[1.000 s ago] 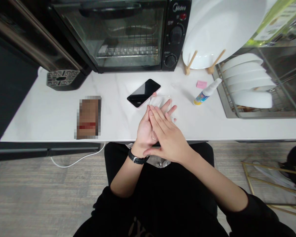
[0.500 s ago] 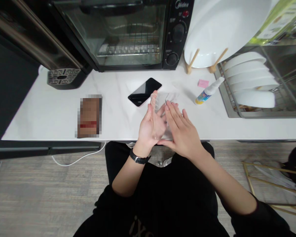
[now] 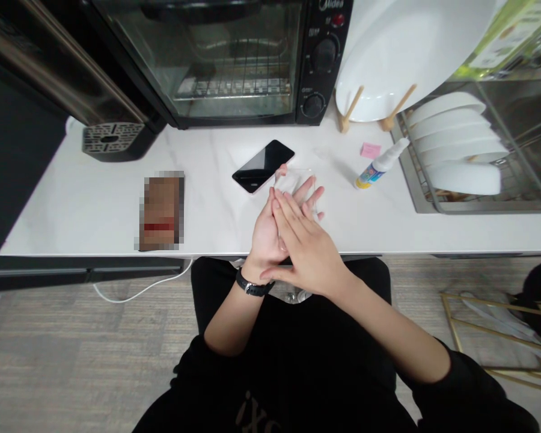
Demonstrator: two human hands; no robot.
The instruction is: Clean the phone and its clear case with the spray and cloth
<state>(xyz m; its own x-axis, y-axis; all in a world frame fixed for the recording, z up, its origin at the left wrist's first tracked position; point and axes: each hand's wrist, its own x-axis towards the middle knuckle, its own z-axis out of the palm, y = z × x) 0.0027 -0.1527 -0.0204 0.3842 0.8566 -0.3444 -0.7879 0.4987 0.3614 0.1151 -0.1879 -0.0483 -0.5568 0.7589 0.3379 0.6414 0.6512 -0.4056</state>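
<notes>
A clear, thin case-like piece point(image 3: 307, 175) rests on my left hand point(image 3: 265, 231), whose palm faces up beneath it with the fingertips showing past its right edge. Flat across the piece and the left palm lies my right hand point(image 3: 306, 243), its fingers stretched out close together. Whether anything is under the right fingers is hidden. Just beyond the hands, a black phone point(image 3: 264, 166) lies face up on the white counter point(image 3: 207, 210). To the right a white spray bottle point(image 3: 381, 164) stands beside a pink slip point(image 3: 370, 150).
A toaster oven point(image 3: 234, 72) stands at the back, with a drip-tray machine point(image 3: 112, 141) to its left. A blurred brown item point(image 3: 160, 210) lies front left. At right are a large white plate point(image 3: 379, 66) on pegs and a rack of white bowls point(image 3: 460, 132).
My right hand has slid left and toward me over the clear piece, onto the left palm. More of the left fingertips now shows.
</notes>
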